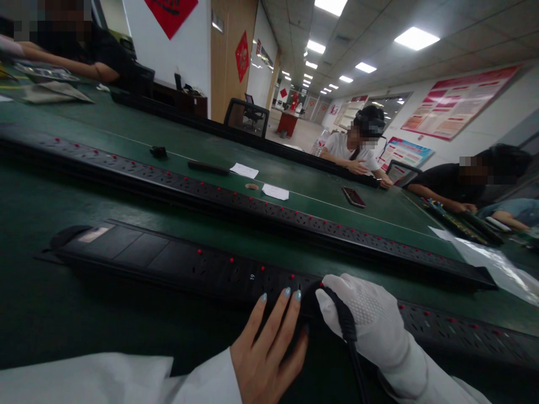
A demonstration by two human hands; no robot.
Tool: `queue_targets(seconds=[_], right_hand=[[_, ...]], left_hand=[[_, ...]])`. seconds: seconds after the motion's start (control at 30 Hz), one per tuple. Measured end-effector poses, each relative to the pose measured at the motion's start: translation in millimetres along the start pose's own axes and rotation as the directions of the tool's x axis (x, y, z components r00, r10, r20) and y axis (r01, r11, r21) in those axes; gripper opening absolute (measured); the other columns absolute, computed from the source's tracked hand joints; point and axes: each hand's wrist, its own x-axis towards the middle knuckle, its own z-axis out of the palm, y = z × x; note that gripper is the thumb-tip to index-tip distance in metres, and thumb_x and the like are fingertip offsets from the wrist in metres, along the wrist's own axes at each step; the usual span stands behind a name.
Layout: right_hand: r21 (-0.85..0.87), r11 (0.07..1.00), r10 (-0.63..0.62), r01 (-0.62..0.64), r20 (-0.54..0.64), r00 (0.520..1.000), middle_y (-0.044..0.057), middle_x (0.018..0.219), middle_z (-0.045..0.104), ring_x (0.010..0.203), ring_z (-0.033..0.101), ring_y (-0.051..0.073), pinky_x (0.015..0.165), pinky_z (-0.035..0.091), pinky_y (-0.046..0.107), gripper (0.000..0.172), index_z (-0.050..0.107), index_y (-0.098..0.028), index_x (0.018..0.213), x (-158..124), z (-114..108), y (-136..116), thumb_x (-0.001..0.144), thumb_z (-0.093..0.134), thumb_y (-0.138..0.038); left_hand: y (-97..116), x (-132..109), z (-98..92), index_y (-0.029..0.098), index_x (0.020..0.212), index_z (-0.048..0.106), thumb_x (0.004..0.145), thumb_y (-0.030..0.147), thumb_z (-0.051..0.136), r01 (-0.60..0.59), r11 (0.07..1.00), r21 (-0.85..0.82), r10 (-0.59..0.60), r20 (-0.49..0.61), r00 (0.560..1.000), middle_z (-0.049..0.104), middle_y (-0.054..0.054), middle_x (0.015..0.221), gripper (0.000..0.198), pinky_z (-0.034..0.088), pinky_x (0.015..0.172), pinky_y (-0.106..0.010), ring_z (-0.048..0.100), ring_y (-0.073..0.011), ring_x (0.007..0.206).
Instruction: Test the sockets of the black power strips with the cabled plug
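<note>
A long black power strip (pixel 155 252) with red dots beside its sockets lies across the table in front of me. My left hand (pixel 273 342), bare, rests its outstretched fingertips on the strip's near side, left of the plug. In a white dotted glove, my right hand (pixel 366 314) is closed around a black power plug (pixel 343 314) at the strip's sockets. From the plug a thick black cord (pixel 357 370) runs down toward me. The glove hides the plug's face, so how deep it sits cannot be seen.
Behind lies a second long black power strip (pixel 227 196). Farther back on the green table (pixel 202 148) are a small black part (pixel 159 152), a dark bar (pixel 208 167), white paper pieces (pixel 275 192) and a phone (pixel 353 197). Clear plastic (pixel 501 269) lies at right. Other people sit around.
</note>
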Motion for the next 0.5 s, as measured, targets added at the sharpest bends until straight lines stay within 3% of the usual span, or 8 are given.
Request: queue_targets(seconds=[0.5], right_hand=[[0.006, 1.000, -0.010, 0.010, 0.010, 1.000, 0.000, 0.063, 0.061, 0.056, 0.054, 0.011, 0.057, 0.033, 0.024, 0.022, 0.064, -0.020, 0.083, 1.9, -2.2, 0.3, 0.083, 0.050, -0.036]], left_hand=[[-0.7, -0.1, -1.0, 0.018, 0.108, 0.053, 0.086, 0.026, 0.052, -0.019, 1.000, 0.014, 0.019, 0.018, 1.000, 0.052, -0.014, 0.126, 0.023, 0.024, 0.104, -0.049, 0.039, -0.0299, 0.125]])
